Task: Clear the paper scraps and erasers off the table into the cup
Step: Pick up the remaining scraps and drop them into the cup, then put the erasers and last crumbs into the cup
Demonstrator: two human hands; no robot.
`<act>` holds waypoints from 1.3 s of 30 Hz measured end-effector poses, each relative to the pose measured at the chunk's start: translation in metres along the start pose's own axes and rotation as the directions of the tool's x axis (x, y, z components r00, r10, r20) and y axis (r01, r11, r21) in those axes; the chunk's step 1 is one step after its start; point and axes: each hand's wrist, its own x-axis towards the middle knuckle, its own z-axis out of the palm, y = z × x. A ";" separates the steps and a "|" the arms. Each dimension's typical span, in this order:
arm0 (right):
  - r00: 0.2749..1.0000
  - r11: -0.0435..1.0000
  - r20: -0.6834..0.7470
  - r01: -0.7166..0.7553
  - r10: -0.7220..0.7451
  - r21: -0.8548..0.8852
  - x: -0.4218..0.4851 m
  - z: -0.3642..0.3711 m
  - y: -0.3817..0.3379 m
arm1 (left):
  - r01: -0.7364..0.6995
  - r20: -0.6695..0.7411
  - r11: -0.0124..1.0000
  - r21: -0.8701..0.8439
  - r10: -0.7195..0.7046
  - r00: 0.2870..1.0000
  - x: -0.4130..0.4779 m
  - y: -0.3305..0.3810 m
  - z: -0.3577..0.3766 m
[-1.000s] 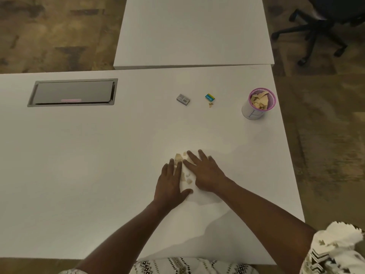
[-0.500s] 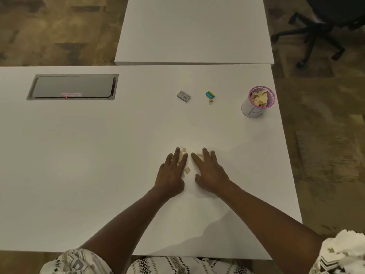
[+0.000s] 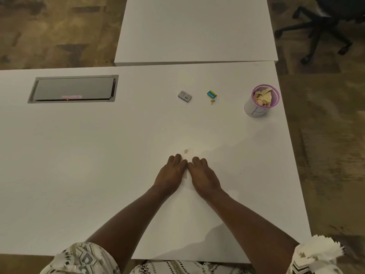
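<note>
patterned white sleeves (image 3: 83,258), bare forearms (image 3: 126,220)

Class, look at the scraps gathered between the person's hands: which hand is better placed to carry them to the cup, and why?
Probably the right hand. The white, purple-rimmed cup stands far right on the white table, so the right reaches it directly, while the left hand would cross over.

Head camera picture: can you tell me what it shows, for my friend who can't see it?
Two bare hands, left hand and right hand, press together on a white table, scooping paper scraps. Farther back lie a grey eraser and a blue-and-yellow eraser. At the right stands a pink-rimmed cup holding scraps.
</note>
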 end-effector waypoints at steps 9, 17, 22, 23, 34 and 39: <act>0.975 0.927 0.182 -0.184 0.130 0.326 0.024 0.008 0.023 | 0.112 -0.021 0.989 -0.093 -0.115 0.993 0.017 0.002 -0.006; 0.804 0.458 0.301 -0.553 0.513 0.696 0.047 -0.011 0.060 | 0.442 0.015 0.614 -0.654 -0.574 0.819 0.058 0.017 -0.023; 0.771 0.353 0.268 -0.532 0.578 0.770 0.068 -0.037 0.093 | 0.401 0.056 0.499 -0.768 -0.571 0.819 0.109 0.042 -0.046; 0.768 0.355 0.242 -0.519 0.592 0.778 0.074 -0.044 0.101 | 0.380 0.057 0.484 -0.788 -0.557 0.829 0.123 0.050 -0.051; 0.666 0.527 -0.093 -0.489 0.740 0.695 0.113 -0.126 0.214 | 0.069 -0.117 0.569 -0.819 -0.284 0.952 0.261 0.168 -0.106; 0.645 0.499 -0.025 -0.564 0.763 0.658 0.121 -0.135 0.240 | 0.071 -0.060 0.563 -0.824 -0.212 0.975 0.279 0.195 -0.104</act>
